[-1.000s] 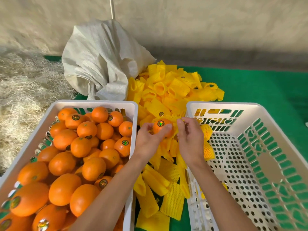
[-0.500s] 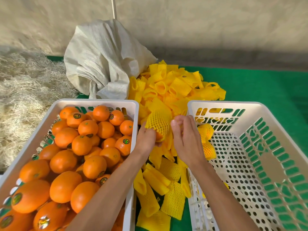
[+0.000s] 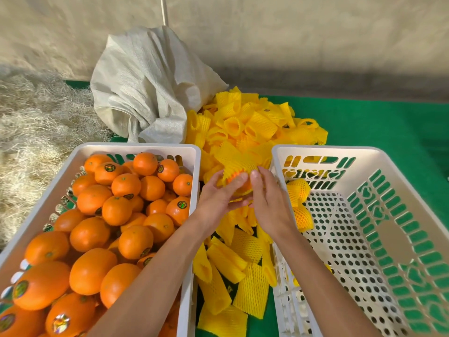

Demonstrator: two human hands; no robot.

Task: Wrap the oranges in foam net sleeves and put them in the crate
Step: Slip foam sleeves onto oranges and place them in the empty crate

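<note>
Since half a second ago both hands have dropped slightly and closed in, sleeve now lower on the orange. Left hand [image 3: 216, 200] and right hand [image 3: 264, 203] sit together, fingers curled round the orange [image 3: 239, 184], half in its sleeve [image 3: 234, 166], above the gap between crates. Orange: firm, round, light, probably slick; cup from both sides. Sleeve: soft, stretchy; pull by its rim. Target crate [image 3: 398, 156] at right holds two wrapped oranges [image 3: 297, 205].

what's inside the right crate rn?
Right crate: two sleeved oranges against its near-left wall, otherwise bare perforated floor. The right forearm covers the near-left corner; yellow bits show there, unclear what.
</note>
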